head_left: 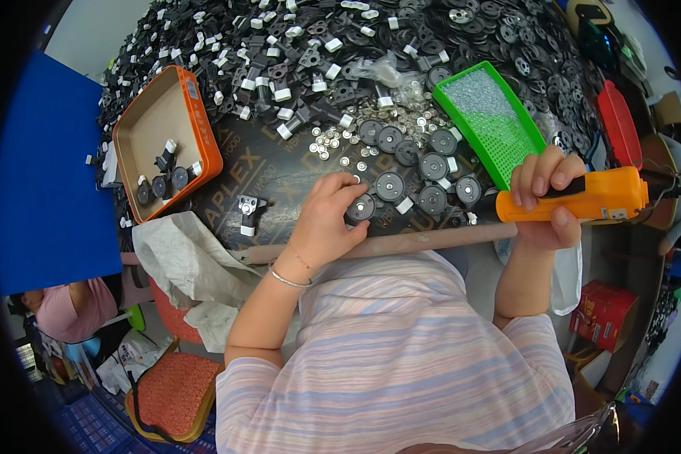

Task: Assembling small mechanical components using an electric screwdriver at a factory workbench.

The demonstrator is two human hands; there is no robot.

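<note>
My left hand (327,221) pinches the rim of a black wheel (362,207) between thumb and fingers on the dark table. In my right hand (546,198) is an orange electric screwdriver (609,195), its dark front end pointing left toward the wheels. Several more black wheels, some with white-ended brackets, lie between the hands; one wheel (390,185) is just beside my left fingers. Behind them spreads a heap of small silvery round parts (412,121). A single black bracket with a metal plate (248,213) lies left of my left hand.
An orange-rimmed tray (213,147) holding a few wheel assemblies stands at the left. A green tray (499,113) with small metal pieces is at the right. Piles of black brackets (295,57) and wheels (541,64) cover the far side. Another person (76,310) sits at far left.
</note>
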